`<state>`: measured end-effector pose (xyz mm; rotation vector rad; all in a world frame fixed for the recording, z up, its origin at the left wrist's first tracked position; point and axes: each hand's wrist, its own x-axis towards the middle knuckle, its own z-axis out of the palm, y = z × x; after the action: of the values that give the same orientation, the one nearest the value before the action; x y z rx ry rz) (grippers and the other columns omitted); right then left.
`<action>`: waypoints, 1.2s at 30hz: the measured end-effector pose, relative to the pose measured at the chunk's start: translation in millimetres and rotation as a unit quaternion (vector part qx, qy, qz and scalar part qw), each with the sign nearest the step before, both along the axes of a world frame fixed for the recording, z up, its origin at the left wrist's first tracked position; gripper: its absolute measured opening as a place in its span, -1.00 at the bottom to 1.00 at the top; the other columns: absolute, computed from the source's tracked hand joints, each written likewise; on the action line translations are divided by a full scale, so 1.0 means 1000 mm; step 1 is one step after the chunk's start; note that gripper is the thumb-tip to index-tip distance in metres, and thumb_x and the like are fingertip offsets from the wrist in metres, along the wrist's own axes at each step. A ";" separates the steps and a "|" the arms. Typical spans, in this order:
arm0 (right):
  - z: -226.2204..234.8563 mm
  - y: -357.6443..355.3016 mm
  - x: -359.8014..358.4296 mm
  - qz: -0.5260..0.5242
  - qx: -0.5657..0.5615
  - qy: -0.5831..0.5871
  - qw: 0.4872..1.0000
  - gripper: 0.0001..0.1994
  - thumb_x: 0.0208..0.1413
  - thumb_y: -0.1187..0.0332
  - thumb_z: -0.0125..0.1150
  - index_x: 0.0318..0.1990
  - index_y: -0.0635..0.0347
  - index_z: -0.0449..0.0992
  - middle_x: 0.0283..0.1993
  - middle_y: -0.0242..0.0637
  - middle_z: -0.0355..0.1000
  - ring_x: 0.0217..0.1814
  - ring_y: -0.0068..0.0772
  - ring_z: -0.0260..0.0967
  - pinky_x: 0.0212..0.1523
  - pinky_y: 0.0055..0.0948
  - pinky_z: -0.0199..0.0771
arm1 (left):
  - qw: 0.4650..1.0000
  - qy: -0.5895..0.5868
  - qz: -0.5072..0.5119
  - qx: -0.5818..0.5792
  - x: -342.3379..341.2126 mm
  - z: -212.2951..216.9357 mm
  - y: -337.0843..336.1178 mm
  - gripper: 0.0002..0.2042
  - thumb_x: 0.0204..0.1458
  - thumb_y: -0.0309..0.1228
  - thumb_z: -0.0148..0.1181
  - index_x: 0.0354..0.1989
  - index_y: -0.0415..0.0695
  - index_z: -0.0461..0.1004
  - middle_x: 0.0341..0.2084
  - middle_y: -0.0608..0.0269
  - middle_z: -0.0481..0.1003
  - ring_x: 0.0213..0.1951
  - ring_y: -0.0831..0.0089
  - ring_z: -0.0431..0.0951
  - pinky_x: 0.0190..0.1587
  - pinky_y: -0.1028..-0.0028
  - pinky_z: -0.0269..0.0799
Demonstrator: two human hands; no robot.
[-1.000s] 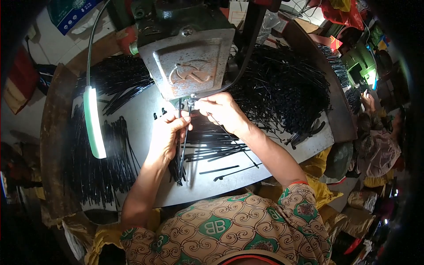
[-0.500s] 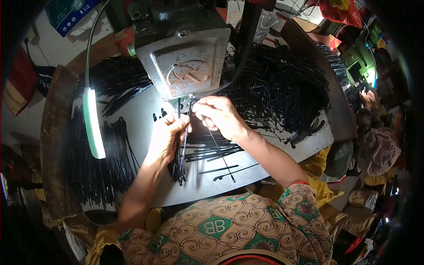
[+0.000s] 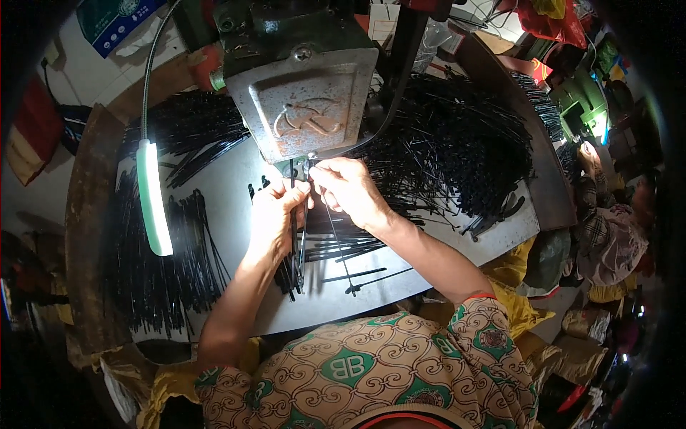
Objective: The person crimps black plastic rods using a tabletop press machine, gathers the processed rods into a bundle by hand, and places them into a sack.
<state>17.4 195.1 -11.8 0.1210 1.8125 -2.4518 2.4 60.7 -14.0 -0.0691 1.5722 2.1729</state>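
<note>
Under the metal machine head (image 3: 304, 111), my two hands meet close together. My left hand (image 3: 274, 211) is closed round a few long, thin black ribs (image 3: 299, 250), like umbrella ribs, which run upright from beneath the machine toward the table's front edge. My right hand (image 3: 351, 191) is pinched at the top of them, just below the machine. From it a thinner black rod (image 3: 335, 247) slants down to the tabletop. Exactly what the right fingertips grip is hidden between the fingers and the machine.
A tangled heap of black ribs (image 3: 464, 143) covers the right side of the metal tabletop (image 3: 429, 268). More ribs (image 3: 161, 264) lie at the left under a lit lamp (image 3: 153, 200). Raised wooden rims (image 3: 93, 236) edge the table. Far right, another person's hand (image 3: 590, 157) works.
The lower end of the thin rod below my right hand has swung to the left. Both hands stay close under the machine, with only slight finger movement.
</note>
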 end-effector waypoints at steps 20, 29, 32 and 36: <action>0.032 0.087 0.012 -0.072 0.238 -0.019 0.968 -0.87 -0.04 0.43 0.01 -0.43 0.33 0.41 -0.60 -0.34 0.33 -0.70 -0.70 0.21 -0.77 -0.78 0.16 | 0.997 0.070 0.007 -0.008 -0.005 0.012 -0.002 -0.93 -0.18 -0.59 0.03 -0.60 -0.22 0.28 -0.83 0.29 0.29 -0.87 0.67 0.09 -0.81 0.71 -0.04; 0.026 0.108 0.014 0.009 0.512 0.070 0.856 -0.86 -0.14 0.43 0.03 -0.41 0.28 0.44 -0.49 -0.22 0.39 -0.48 -0.39 0.36 -0.43 -0.48 0.33 | 0.593 0.423 0.020 -0.685 -0.001 0.030 -0.100 -0.79 -0.21 -0.59 0.08 -0.33 -0.30 0.31 -0.43 0.08 0.35 -0.37 0.27 0.38 -0.35 0.44 0.32; 0.019 0.092 0.011 0.068 0.676 0.113 0.725 -0.91 -0.15 0.49 0.00 -0.46 0.24 0.44 -0.38 -0.24 0.34 -0.29 -0.28 0.31 -0.24 -0.43 0.29 | 0.597 0.478 -0.007 -0.644 0.006 0.034 -0.086 -0.73 -0.26 -0.62 0.06 -0.28 -0.26 0.30 -0.42 0.04 0.33 -0.36 0.16 0.35 -0.32 0.37 0.32; 0.007 0.082 0.017 0.058 0.767 0.216 0.602 -0.86 -0.18 0.49 -0.03 -0.39 0.24 0.38 -0.23 -0.21 0.23 -0.16 -0.22 0.23 -0.14 -0.31 0.21 | 0.634 0.579 -0.104 -0.502 0.030 0.031 -0.043 -0.83 -0.29 -0.62 0.00 -0.45 -0.19 0.26 -0.60 0.12 0.26 -0.51 0.20 0.30 -0.48 0.35 0.26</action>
<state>34.6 277.0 -5.0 -0.4953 3.2723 -0.1140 32.6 17.8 16.8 1.3099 3.0323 0.6960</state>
